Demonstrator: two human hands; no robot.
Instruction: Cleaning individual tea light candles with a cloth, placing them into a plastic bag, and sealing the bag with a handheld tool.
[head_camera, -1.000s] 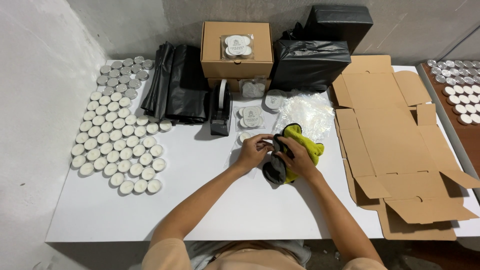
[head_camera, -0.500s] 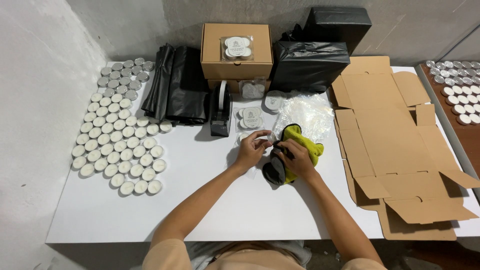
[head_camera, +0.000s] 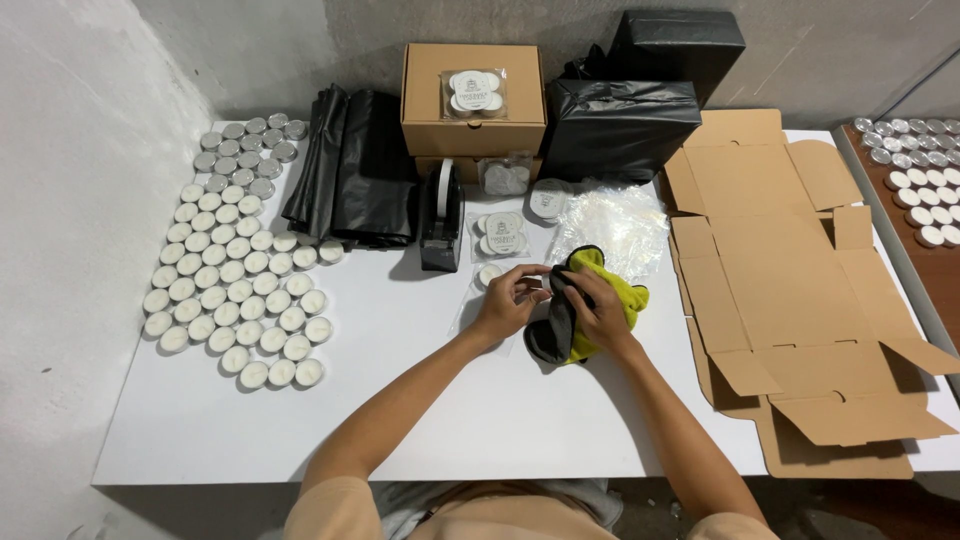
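My left hand (head_camera: 510, 300) pinches a small tealight candle (head_camera: 533, 284) between its fingertips at the middle of the white table (head_camera: 420, 400). My right hand (head_camera: 598, 312) grips a grey and yellow-green cloth (head_camera: 612, 300) and presses part of it against the candle. Another tealight (head_camera: 489, 273) lies on a clear plastic bag just behind my left hand. The cloth bunches under my right palm and rests on the table.
Rows of tealights (head_camera: 232, 270) cover the left side. Folded black bags (head_camera: 355, 170), a black tape dispenser (head_camera: 441, 218), a brown box (head_camera: 473, 100) with packed candles, a black wrapped bundle (head_camera: 620, 125) and clear bags (head_camera: 610, 222) stand behind. A flattened cardboard box (head_camera: 790, 280) lies right.
My hands have shifted slightly while the cloth rubs the candle; the left hand has turned a little. Nothing else has moved.
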